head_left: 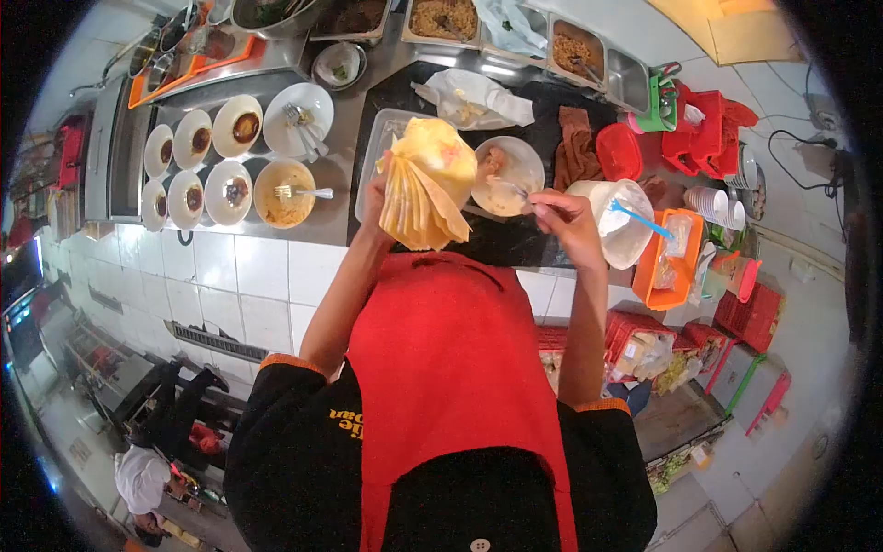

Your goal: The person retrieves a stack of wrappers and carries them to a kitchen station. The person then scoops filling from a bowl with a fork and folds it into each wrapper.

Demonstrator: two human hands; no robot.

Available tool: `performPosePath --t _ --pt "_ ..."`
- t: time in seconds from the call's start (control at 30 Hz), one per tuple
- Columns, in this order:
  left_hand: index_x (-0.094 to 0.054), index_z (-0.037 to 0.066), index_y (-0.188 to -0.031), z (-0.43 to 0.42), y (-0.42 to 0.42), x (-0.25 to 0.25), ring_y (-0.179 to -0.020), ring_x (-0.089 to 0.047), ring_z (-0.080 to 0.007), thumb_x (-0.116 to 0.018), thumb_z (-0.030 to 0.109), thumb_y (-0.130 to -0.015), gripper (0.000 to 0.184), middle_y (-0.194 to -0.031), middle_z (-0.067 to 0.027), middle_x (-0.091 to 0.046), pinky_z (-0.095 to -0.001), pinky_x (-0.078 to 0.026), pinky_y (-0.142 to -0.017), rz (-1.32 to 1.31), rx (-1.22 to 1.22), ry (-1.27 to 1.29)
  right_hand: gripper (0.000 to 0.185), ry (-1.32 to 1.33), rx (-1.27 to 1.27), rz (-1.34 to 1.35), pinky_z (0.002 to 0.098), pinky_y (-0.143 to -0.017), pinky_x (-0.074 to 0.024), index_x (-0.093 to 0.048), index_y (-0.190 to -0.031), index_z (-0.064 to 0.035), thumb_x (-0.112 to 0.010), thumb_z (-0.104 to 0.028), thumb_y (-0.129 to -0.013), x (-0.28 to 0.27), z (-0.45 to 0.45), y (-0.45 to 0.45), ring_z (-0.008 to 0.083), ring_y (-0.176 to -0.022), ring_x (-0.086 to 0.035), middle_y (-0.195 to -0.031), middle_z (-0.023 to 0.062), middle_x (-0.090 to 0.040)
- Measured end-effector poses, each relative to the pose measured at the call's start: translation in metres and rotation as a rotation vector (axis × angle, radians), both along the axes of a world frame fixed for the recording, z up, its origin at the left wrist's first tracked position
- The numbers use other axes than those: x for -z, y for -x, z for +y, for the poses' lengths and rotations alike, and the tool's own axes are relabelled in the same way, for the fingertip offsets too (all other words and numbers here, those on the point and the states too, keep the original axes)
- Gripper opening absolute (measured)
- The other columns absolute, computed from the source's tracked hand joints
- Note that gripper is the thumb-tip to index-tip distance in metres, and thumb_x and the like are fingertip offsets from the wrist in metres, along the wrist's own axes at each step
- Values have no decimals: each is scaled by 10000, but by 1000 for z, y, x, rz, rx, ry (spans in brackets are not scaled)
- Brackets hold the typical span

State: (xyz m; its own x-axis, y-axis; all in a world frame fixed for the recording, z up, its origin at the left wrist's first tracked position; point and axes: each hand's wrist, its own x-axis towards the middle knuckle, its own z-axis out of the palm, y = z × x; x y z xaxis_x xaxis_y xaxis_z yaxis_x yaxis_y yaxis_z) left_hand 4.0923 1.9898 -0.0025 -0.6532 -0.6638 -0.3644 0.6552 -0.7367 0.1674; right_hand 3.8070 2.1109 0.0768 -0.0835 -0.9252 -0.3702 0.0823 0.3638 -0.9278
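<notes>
My left hand [375,201] is closed on a stack of thin yellow wrappers [423,189], which fan out and droop, with a pale, pinkish patch on top. The wrappers hang above a clear tray [375,138]. To their right, my right hand [566,218] pinches the handle of a metal utensil [515,190]. Its tip reaches into a white bowl [529,170] with some pinkish filling [494,163] at its left side. Beside my right hand stands a white tub [621,241] of white powder with a blue-handled tool [644,221].
Bowls with dark sauce [228,193] and a plate with cutlery [296,99] stand at the left. Metal food pans [578,55] line the back. A brown cloth [575,147], red baskets [704,129] and an orange bin [664,285] are at the right. Another person [143,478] is at lower left.
</notes>
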Motion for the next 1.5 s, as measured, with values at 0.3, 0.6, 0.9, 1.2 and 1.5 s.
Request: performPosePath --t 0.3,0.6,0.9,1.2,1.5 --pt "-463 -17 -1339 -5 15 -10 -1123 -614 -296 -346 443 -1032 566 -1260 -185 -589 -435 -498 -988 270 -11 117 257 449 193 350 208 -626 -419 -736 -1054 -39 -597 78 -873 16 -29 -42 80 -688 -521 -857 52 -654" --pt "-419 -63 -1355 0 16 -27 -1111 -615 -263 -416 459 -1018 621 -1258 -168 -586 -383 -493 -974 -223 7 319 290 255 19 282 204 -489 -359 -711 -1078 -22 -503 97 -914 -30 -39 -26 55 -548 -455 -844 62 -653" --pt "-431 -16 -1357 0 26 -29 -1114 -619 -293 -374 476 -1021 599 -1264 -176 -587 -428 -497 -983 137 6 73 405 414 72 397 215 -621 -427 -735 -1051 -34 -493 174 -802 -21 -29 -42 106 -690 -551 -917 86 -654" --pt "-454 -21 -1342 -11 18 -24 -1107 -624 -321 -397 466 -1016 589 -1246 -185 -603 -461 -513 -963 124 -55 134 235 260 82 234 223 -711 -454 -704 -1051 12 -574 104 -879 -15 -18 -13 93 -812 -572 -951 64 -663" --pt "-403 -38 -1381 7 42 -54 -1151 -599 -325 -374 525 -1001 681 -1301 -207 -560 -460 -492 -988 -20 181 59 180 244 130 -77 231 -774 -467 -680 -1048 32 -692 -17 -876 -23 -37 -40 79 -848 -590 -927 28 -670"
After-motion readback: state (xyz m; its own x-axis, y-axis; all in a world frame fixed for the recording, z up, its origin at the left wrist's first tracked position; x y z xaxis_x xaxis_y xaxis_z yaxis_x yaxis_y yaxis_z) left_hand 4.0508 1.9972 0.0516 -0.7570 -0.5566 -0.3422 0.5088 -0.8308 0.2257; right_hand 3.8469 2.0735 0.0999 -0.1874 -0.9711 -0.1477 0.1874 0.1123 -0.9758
